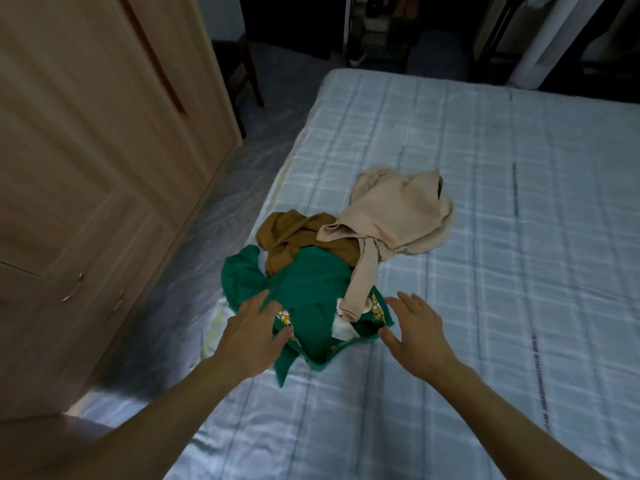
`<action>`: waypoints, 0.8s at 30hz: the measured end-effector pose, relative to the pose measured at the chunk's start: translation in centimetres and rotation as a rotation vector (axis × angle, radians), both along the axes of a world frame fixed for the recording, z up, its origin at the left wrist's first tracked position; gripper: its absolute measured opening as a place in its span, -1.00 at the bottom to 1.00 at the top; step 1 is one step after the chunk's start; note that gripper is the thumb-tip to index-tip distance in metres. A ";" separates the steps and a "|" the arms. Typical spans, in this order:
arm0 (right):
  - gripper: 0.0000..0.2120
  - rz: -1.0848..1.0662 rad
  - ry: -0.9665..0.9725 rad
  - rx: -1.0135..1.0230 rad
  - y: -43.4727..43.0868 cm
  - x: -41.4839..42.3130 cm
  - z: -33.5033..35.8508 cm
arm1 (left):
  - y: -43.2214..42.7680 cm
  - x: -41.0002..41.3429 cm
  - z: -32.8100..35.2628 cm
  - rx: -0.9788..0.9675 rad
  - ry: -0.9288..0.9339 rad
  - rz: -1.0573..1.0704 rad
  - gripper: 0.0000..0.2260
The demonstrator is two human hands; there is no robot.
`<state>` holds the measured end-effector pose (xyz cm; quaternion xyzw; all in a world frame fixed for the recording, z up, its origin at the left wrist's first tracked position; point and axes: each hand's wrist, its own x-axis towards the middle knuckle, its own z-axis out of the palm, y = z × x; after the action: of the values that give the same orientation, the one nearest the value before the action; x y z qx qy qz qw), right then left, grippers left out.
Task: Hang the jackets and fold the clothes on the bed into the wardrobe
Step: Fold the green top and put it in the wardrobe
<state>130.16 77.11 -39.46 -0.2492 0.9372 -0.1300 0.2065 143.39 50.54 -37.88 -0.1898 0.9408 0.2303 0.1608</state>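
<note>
A pile of clothes lies near the left edge of the bed (502, 237). A green garment (308, 292) with yellow trim is nearest me, a brown garment (294, 237) sits behind it, and a beige garment (391, 216) drapes over both. My left hand (251, 329) rests on the green garment's left side with fingers spread. Just right of the pile, my right hand (414, 329) hovers open above the sheet, its thumb close to the green hem. The wooden wardrobe (104, 150) stands at the left with its doors shut.
A grey floor strip (221, 188) runs between the wardrobe and the bed. A dark wooden chair (246, 74) stands at the far end of that strip. Dark furniture and a white post (540, 50) are beyond the bed's far edge.
</note>
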 end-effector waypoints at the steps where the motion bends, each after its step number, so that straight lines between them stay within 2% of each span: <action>1: -0.40 0.001 -0.015 0.013 -0.2 -0.3 -1.0 | -0.2 -0.3 -1.0 -0.002 -0.012 -0.001 -0.57; 10: -0.33 0.031 -0.185 0.153 -0.8 -4.0 -9.0 | -2.6 -3.7 -9.9 -0.044 -0.097 -0.062 -0.58; 14: -0.31 0.045 -0.229 0.141 -1.4 -5.8 -11.9 | -3.0 -5.3 -12.9 -0.151 -0.142 -0.159 -0.57; 18: -0.35 -0.012 -0.314 0.066 -1.5 -6.4 -13.4 | -2.8 -5.6 -14.3 -0.197 -0.209 -0.198 -0.48; 24: -0.57 -0.078 -0.273 -0.140 -0.7 -5.6 -13.5 | -2.3 -5.1 -14.0 -0.217 -0.111 -0.209 -0.39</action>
<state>124.58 76.43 -52.99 -0.2064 0.8981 -0.2355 0.3088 138.33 48.22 -51.91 -0.1193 0.9645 0.0982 0.2141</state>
